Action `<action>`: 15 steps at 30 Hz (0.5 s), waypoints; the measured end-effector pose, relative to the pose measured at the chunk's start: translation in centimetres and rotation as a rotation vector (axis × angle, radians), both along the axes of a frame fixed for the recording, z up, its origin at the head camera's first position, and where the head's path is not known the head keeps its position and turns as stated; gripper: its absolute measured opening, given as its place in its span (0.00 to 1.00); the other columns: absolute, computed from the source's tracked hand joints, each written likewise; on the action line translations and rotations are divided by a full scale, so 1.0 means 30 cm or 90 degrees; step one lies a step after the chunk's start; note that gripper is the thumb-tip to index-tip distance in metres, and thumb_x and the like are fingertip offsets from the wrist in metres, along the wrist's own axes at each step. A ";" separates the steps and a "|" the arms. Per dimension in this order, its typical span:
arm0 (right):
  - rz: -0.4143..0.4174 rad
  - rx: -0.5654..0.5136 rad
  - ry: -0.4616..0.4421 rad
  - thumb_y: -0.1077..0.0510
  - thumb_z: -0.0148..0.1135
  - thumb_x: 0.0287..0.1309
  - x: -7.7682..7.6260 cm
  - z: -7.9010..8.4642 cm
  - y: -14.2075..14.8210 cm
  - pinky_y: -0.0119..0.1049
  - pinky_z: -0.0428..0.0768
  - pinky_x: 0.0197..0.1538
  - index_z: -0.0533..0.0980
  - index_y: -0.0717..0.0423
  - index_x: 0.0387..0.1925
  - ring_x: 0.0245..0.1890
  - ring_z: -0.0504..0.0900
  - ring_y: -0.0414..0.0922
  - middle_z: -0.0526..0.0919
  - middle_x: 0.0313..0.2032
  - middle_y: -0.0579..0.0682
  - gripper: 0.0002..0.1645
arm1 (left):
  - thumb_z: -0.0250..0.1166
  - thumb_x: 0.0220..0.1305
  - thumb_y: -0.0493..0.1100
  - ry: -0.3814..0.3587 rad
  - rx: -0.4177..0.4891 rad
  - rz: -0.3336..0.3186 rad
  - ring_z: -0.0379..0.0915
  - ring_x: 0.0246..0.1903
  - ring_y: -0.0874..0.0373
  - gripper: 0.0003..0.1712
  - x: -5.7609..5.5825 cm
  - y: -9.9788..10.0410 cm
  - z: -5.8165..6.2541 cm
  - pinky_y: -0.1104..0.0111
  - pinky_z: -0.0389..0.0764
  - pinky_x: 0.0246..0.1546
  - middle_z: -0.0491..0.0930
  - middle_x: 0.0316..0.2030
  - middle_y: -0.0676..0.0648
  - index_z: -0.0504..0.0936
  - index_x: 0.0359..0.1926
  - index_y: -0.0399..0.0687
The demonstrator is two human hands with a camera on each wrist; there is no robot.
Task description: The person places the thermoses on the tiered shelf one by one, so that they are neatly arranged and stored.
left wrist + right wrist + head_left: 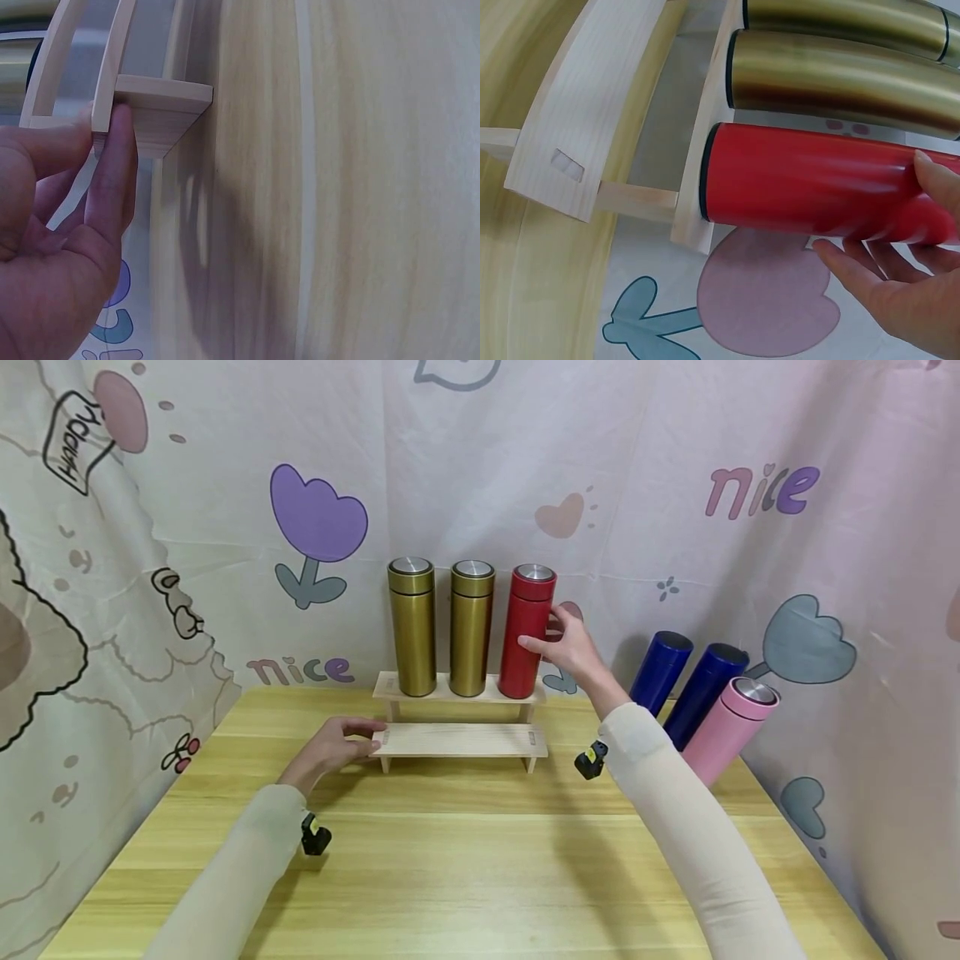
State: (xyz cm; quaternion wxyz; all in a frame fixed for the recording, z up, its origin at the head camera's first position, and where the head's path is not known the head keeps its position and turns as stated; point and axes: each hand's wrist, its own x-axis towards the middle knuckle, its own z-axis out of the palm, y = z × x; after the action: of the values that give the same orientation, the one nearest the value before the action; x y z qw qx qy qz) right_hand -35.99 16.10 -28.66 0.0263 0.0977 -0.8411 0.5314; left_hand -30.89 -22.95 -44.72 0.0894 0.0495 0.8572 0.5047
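Note:
A two-step wooden rack [459, 740] stands on the table. Its left end, at the lower step, is pinched between the thumb and fingers of my left hand [332, 750]; the left wrist view shows the thumb [56, 146] on one face of the board. On the upper step stand two gold thermos bottles [412, 631] and, at the right end, a red thermos bottle [525, 635], all upright. My right hand [573, 647] holds the red bottle from its right side, thumb across the front, other fingers partly hidden behind. In the right wrist view the red bottle's base [712, 176] sits on the step.
Two dark blue bottles [705, 689] and a pink bottle [731, 727] stand at the table's right side, partly behind my right sleeve [675, 802]. A patterned cloth [465, 460] hangs behind the wooden table [450, 877].

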 end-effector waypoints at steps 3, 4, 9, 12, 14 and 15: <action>0.009 0.017 0.007 0.50 0.71 0.63 0.002 -0.004 0.005 0.56 0.81 0.65 0.57 0.52 0.79 0.69 0.72 0.58 0.70 0.71 0.60 0.49 | 0.68 0.69 0.38 0.002 -0.005 0.003 0.76 0.55 0.49 0.25 0.000 -0.002 0.000 0.72 0.85 0.49 0.75 0.65 0.32 0.80 0.65 0.41; 0.011 0.023 0.008 0.50 0.71 0.63 0.002 -0.007 0.008 0.57 0.80 0.66 0.56 0.52 0.79 0.69 0.72 0.59 0.70 0.71 0.60 0.50 | 0.68 0.69 0.38 0.002 -0.006 0.004 0.76 0.55 0.49 0.25 0.000 -0.003 -0.001 0.73 0.85 0.48 0.76 0.64 0.32 0.80 0.65 0.41; 0.006 0.044 0.005 0.47 0.70 0.63 0.009 -0.032 0.036 0.57 0.76 0.70 0.53 0.55 0.80 0.72 0.70 0.60 0.70 0.72 0.63 0.53 | 0.68 0.69 0.37 -0.001 0.006 0.008 0.76 0.55 0.49 0.25 0.001 -0.004 -0.004 0.73 0.86 0.47 0.75 0.65 0.32 0.79 0.65 0.40; -0.018 0.057 -0.008 0.45 0.70 0.63 0.026 -0.041 0.072 0.57 0.75 0.71 0.55 0.55 0.80 0.72 0.71 0.59 0.71 0.72 0.63 0.52 | 0.68 0.69 0.37 -0.004 0.010 0.009 0.76 0.55 0.48 0.25 0.004 -0.003 -0.002 0.72 0.86 0.48 0.74 0.65 0.32 0.79 0.65 0.40; -0.036 0.065 -0.017 0.45 0.70 0.64 0.042 -0.041 0.103 0.57 0.77 0.69 0.56 0.55 0.79 0.71 0.73 0.58 0.72 0.71 0.63 0.51 | 0.68 0.69 0.36 -0.008 0.016 0.009 0.76 0.54 0.49 0.25 0.005 -0.001 -0.001 0.72 0.86 0.48 0.74 0.65 0.31 0.79 0.66 0.40; -0.047 0.067 -0.024 0.45 0.70 0.64 0.050 -0.040 0.119 0.56 0.78 0.68 0.56 0.54 0.79 0.70 0.73 0.58 0.72 0.71 0.62 0.50 | 0.68 0.69 0.36 -0.008 0.016 0.008 0.77 0.54 0.49 0.25 0.007 -0.001 0.001 0.72 0.86 0.47 0.74 0.65 0.31 0.79 0.66 0.40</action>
State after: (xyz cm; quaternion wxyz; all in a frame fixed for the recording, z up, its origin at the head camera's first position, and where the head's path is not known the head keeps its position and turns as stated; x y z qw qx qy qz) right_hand -34.48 19.69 -29.87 0.0251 0.0582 -0.8711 0.4871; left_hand -30.69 -22.97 -44.70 0.0905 0.0420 0.8506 0.5162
